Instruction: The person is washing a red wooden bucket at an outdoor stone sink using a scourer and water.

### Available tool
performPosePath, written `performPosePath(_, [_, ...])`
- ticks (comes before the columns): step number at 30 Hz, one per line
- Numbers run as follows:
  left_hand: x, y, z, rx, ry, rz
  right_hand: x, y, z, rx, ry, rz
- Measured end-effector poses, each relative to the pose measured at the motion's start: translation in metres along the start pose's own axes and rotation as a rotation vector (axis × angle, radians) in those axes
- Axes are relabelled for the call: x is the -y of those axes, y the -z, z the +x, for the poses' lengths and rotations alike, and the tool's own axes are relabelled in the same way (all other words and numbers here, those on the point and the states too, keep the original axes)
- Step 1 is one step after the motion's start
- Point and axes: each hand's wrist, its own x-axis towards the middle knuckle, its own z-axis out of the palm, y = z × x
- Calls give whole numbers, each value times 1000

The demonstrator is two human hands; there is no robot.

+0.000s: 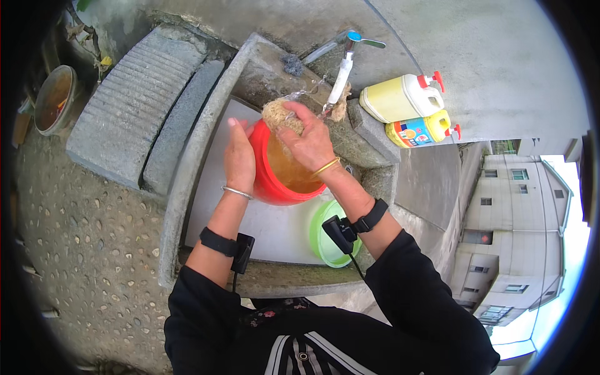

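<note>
A red plastic bucket point(276, 190) with cloudy brownish water in it sits tilted in a concrete sink point(176, 225). My right hand point(307, 136) grips a tan fibrous scrubber point(277, 114), likely loofah, against the far rim of the bucket. Flat against the bucket's left side rests my left hand point(240, 157), its fingers raised near the rim and holding nothing else. A metal faucet with a white spout sleeve point(341, 77) is just beyond my right hand, with water at its mouth. A light green plastic basin point(321, 239) lies partly under my right forearm.
Two pump jugs, one pale yellow point(386, 98) and one with a coloured label point(412, 132), stand right of the faucet by a concrete block point(370, 126). A steel wool pad point(293, 64) lies on the sink's back ledge. Left are a ribbed stone washboard point(136, 89) and another bucket point(70, 93).
</note>
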Motion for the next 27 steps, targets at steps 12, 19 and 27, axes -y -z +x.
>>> performPosePath(12, [0, 9, -26, 209, -416, 1263, -63, 93, -38, 831, 260, -511])
performPosePath(19, [-2, 5, -30, 243, -420, 1378, -64, -33, 27, 617, 597, -1020])
performPosePath(27, [9, 8, -29, 111, -549, 1411, -69, -55, 6, 1177, -130, -260])
